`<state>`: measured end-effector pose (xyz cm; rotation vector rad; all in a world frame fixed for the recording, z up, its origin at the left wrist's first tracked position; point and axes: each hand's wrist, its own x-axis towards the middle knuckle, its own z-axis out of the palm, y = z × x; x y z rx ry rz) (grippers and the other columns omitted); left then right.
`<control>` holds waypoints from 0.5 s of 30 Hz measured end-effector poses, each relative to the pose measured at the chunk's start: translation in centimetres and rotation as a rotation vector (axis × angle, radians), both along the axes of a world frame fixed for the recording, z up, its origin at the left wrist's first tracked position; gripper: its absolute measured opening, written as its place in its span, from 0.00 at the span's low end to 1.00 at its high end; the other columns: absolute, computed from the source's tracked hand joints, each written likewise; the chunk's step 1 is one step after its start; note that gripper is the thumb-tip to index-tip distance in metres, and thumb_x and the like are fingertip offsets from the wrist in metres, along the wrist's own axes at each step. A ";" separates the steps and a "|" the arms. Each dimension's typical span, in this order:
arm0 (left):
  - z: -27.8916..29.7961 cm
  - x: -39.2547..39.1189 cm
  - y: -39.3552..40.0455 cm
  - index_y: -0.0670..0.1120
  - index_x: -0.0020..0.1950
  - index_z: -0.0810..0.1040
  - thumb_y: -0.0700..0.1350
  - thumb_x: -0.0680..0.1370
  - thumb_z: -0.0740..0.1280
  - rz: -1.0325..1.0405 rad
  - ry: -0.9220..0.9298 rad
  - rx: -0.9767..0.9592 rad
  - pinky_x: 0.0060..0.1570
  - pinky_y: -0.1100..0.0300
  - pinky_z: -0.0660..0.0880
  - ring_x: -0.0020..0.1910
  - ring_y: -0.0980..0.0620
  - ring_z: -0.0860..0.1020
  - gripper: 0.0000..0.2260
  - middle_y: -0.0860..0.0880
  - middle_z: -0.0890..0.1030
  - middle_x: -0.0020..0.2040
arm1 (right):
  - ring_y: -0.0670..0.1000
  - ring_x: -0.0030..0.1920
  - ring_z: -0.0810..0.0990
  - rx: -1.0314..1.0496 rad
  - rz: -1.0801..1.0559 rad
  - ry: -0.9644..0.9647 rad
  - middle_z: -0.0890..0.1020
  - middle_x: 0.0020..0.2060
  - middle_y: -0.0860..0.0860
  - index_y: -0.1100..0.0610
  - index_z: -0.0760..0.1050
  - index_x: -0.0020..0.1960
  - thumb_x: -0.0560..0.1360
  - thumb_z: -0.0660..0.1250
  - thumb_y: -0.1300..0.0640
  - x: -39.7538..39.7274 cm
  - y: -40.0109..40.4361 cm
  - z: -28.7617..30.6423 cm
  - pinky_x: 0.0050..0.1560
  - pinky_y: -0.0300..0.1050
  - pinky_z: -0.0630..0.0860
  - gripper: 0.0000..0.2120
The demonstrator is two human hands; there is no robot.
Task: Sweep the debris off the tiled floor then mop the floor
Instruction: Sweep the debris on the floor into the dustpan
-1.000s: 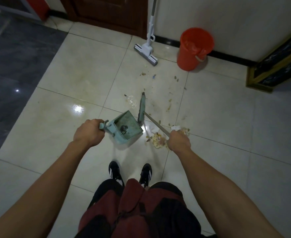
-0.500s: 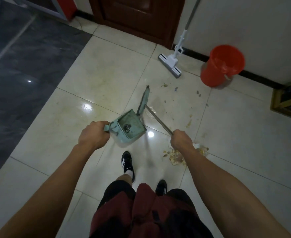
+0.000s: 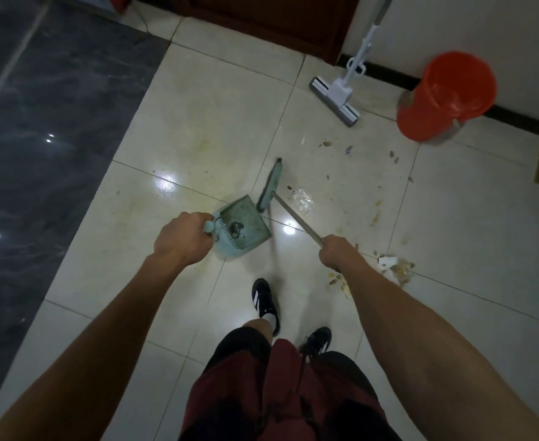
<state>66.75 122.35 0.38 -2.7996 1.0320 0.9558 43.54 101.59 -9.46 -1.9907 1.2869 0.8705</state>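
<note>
**Dustpan and broom carried past the debris**

Since the earlier frames, the pale teal plastic dustpan and the teal-headed broom with a metal handle have been carried leftward, so that the heap of crumbs and torn white paper is now seen beside the right forearm. The left hand is closed around the dustpan's handle; the right hand is clenched on the broom's shaft. A dark clump is held in the pan. Scattered bits are spread over the cream tiled floor. A white sponge mop is leaned against the wall, near a red plastic bucket.
</note>
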 end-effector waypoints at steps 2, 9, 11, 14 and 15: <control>-0.1 -0.1 -0.8 0.52 0.53 0.81 0.45 0.78 0.67 -0.031 0.000 0.007 0.42 0.54 0.79 0.41 0.44 0.80 0.06 0.47 0.81 0.43 | 0.58 0.55 0.80 -0.017 -0.015 0.027 0.79 0.55 0.57 0.59 0.73 0.62 0.77 0.60 0.60 -1.4 0.0 0.2 0.46 0.45 0.73 0.14; -0.4 -2.8 -3.9 0.52 0.50 0.81 0.45 0.78 0.66 -0.112 0.009 -0.007 0.44 0.51 0.80 0.41 0.43 0.80 0.05 0.47 0.82 0.43 | 0.58 0.55 0.81 -0.050 -0.102 0.118 0.80 0.56 0.57 0.59 0.73 0.60 0.77 0.63 0.59 -8.0 -0.2 0.4 0.50 0.47 0.76 0.13; -0.4 -4.4 -4.8 0.52 0.51 0.82 0.45 0.77 0.67 -0.133 0.008 -0.018 0.45 0.50 0.81 0.42 0.42 0.80 0.05 0.46 0.82 0.45 | 0.57 0.56 0.81 -0.079 -0.122 0.132 0.79 0.56 0.55 0.58 0.73 0.61 0.77 0.63 0.58 -10.3 -0.1 0.7 0.48 0.47 0.75 0.13; -0.1 -7.4 -6.2 0.51 0.51 0.82 0.45 0.77 0.67 -0.169 -0.003 -0.035 0.46 0.50 0.80 0.44 0.40 0.81 0.06 0.45 0.83 0.46 | 0.56 0.55 0.81 -0.080 -0.150 0.138 0.80 0.55 0.56 0.59 0.74 0.60 0.77 0.62 0.60 -14.1 0.1 1.2 0.50 0.47 0.76 0.12; 0.0 -8.5 -6.7 0.51 0.51 0.82 0.44 0.77 0.67 -0.181 -0.008 -0.040 0.46 0.50 0.80 0.45 0.40 0.80 0.06 0.45 0.83 0.47 | 0.56 0.55 0.81 -0.076 -0.165 0.136 0.80 0.55 0.56 0.59 0.75 0.60 0.77 0.61 0.61 -15.5 0.3 1.3 0.50 0.47 0.77 0.12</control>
